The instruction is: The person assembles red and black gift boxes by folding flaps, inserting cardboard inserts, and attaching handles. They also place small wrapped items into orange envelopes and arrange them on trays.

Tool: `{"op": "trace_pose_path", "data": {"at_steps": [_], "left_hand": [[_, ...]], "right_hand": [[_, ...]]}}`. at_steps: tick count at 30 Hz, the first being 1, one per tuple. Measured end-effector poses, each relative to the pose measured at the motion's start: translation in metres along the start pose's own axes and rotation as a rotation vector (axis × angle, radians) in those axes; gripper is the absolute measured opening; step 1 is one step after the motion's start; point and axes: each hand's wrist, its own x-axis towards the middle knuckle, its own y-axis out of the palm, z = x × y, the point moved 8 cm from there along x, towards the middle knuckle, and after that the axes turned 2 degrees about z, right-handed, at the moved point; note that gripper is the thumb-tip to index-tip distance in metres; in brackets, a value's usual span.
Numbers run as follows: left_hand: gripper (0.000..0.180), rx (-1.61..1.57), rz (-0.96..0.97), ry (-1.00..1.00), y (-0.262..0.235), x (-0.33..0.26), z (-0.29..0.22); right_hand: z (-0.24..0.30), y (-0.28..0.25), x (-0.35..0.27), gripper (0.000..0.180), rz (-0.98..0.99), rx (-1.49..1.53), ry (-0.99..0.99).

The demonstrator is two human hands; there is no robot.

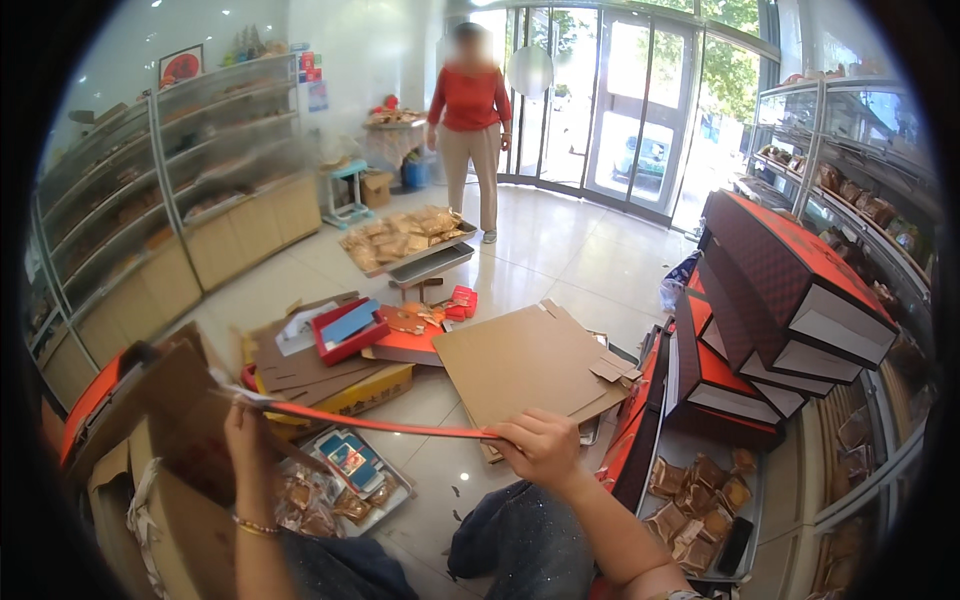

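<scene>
A thin red strip (390, 425), seen edge-on, spans the space above my lap; it looks like a flat cardboard sheet or panel. Its left end, where a whitish edge shows, is gripped by my left hand (243, 432). The fingers of my right hand (538, 445) are closed on its other end. Beneath it is a metal tray (397, 492) with wrapped baked goods and a blue-and-white packet (350, 460). Just beyond my right hand lies a flat brown cardboard sheet (520, 350). An open brown carton (165, 480) stands left of my left hand.
Red-and-dark gift boxes (765, 290) are stacked at the right, above a tray of wrapped pastries (700, 500). Ahead are a red box (345, 335) and a pastry-filled tray (405, 240). A person in red (470, 100) stands near the glass doors. Shelves (200, 150) line the left wall.
</scene>
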Motion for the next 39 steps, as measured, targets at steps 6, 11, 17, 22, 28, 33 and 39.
{"op": "trace_pose_path", "data": {"at_steps": [6, 11, 17, 22, 28, 33, 39], "left_hand": [[0.025, 0.167, 0.131, -0.045, -0.012, -0.006, -0.001], [0.021, 0.635, 0.19, 0.253, 0.005, -0.026, -0.031], [0.021, 0.927, 0.175, 0.605, 0.031, -0.033, -0.06], [0.022, 1.012, 0.212, 0.476, 0.047, -0.028, -0.071], [0.018, 0.71, 0.27, 0.112, 0.019, -0.027, -0.052], [0.016, 0.719, 0.238, 0.233, 0.042, -0.043, -0.113], [0.028, 0.664, 0.32, 0.116, 0.071, -0.039, -0.16]], "right_hand": [[-0.023, -0.011, 0.02, 0.016, 0.079, 0.143, 0.015], [-0.042, -0.019, 0.033, 0.017, 0.155, 0.244, 0.091], [-0.058, -0.016, 0.033, 0.021, 0.197, 0.295, 0.173], [-0.082, -0.011, 0.028, 0.019, 0.237, 0.403, 0.314], [-0.094, -0.009, 0.034, 0.02, 0.333, 0.529, 0.323], [-0.1, 0.006, 0.06, 0.026, 0.48, 0.62, 0.365], [-0.069, 0.034, 0.08, 0.087, 0.247, 0.193, 0.148]]}}
